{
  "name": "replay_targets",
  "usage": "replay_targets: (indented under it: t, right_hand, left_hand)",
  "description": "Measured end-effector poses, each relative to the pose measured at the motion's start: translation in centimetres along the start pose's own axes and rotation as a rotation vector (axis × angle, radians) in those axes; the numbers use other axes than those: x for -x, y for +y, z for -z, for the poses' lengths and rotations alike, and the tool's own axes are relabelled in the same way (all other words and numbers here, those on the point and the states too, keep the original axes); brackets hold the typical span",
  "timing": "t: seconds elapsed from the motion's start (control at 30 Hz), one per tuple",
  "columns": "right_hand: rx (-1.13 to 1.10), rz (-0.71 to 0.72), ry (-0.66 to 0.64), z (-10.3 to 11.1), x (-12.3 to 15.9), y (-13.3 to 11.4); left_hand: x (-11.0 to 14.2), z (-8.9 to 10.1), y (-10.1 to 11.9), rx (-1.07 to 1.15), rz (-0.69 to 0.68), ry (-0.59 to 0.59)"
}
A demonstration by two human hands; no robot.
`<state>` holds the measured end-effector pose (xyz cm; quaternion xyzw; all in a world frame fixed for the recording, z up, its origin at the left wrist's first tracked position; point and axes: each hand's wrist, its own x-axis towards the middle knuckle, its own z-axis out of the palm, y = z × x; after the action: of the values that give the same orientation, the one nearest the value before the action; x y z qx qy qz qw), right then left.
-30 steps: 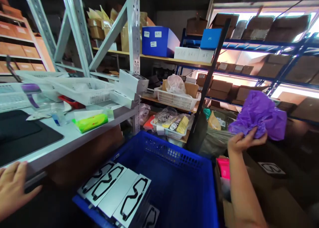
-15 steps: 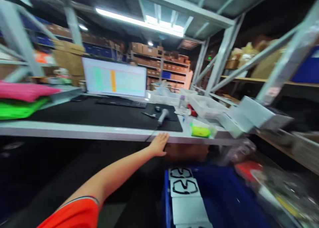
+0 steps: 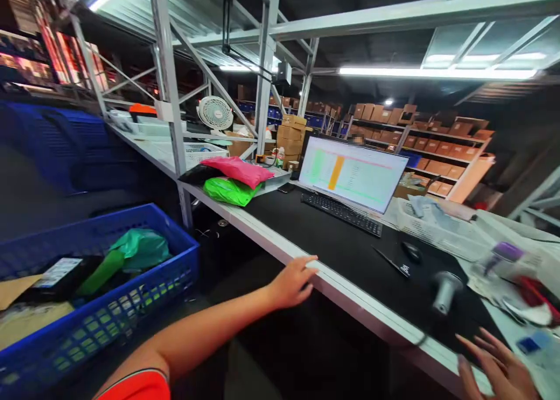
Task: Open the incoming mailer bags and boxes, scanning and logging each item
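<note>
My left hand (image 3: 291, 282) reaches out to the front edge of the workbench (image 3: 350, 292), fingers stretched and apart, holding nothing. My right hand (image 3: 496, 369) hovers at the lower right by the bench edge, fingers spread and empty. A handheld barcode scanner (image 3: 444, 291) lies on the black mat (image 3: 350, 251) just above my right hand. A keyboard (image 3: 341, 213), a mouse (image 3: 411, 252) and a lit monitor (image 3: 352, 174) stand further back.
A blue crate (image 3: 144, 295) at the lower left holds green bags and cardboard. Pink and green bags (image 3: 234, 181) lie on the bench's left end. White baskets (image 3: 437, 228) and small items crowd the right. Steel rack posts (image 3: 168, 97) rise behind; shelves of cartons beyond.
The view has swung left from the blue bin and shelves to the workbench. The purple paper my right hand held is gone from view; that hand now shows empty. My left hand stays at the bench edge.
</note>
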<state>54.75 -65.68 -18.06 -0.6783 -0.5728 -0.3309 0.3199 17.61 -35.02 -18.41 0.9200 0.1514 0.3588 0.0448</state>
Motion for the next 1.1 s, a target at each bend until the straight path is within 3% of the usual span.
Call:
replay_targets:
  t: [0.17,0.27,0.4,0.53,0.67,0.77,0.83,0.97,1.03,1.1]
  right_hand:
    - [0.007,0.04,-0.177,-14.3,-9.6,-1.1]
    - [0.134,-0.068,-0.323,-20.0,-12.5,1.1]
    - [0.272,-0.218,-0.414,-23.2,-13.1,5.1]
    - [0.35,-0.305,-0.324,-23.7,-13.0,8.2]
    - [0.298,-0.536,-0.233,-24.9,-13.2,10.5]
    - [0.177,-0.731,-0.28,-26.5,-12.6,12.6]
    - [0.155,-0.777,-0.294,-27.6,-11.9,14.0]
    - [0.2,-0.775,-0.281,-28.8,-10.8,15.3]
    - [0.204,-0.81,-0.311,-28.8,-10.8,14.9]
    - [0.206,-0.832,-0.349,-28.3,-11.3,13.7]
  left_hand:
    - [-3.5,8.5,-13.8,-0.216,0.258,0.148]
    - [-6.4,13.1,-20.8,-0.334,0.388,0.181]
    - [-8.1,17.0,-27.2,-0.434,0.48,0.155]
    - [-8.7,18.3,-31.4,-0.505,0.532,0.116]
    - [-10.2,18.6,-33.7,-0.569,0.603,0.116]
    - [-12.0,19.6,-34.3,-0.606,0.647,0.133]
    - [-13.4,21.0,-34.1,-0.628,0.67,0.171]
    - [-16.6,25.1,-31.8,-0.66,0.706,0.35]
    - [-18.1,26.7,-29.9,-0.552,0.691,0.492]
    - [-19.2,27.0,-27.9,-0.337,0.66,0.627]
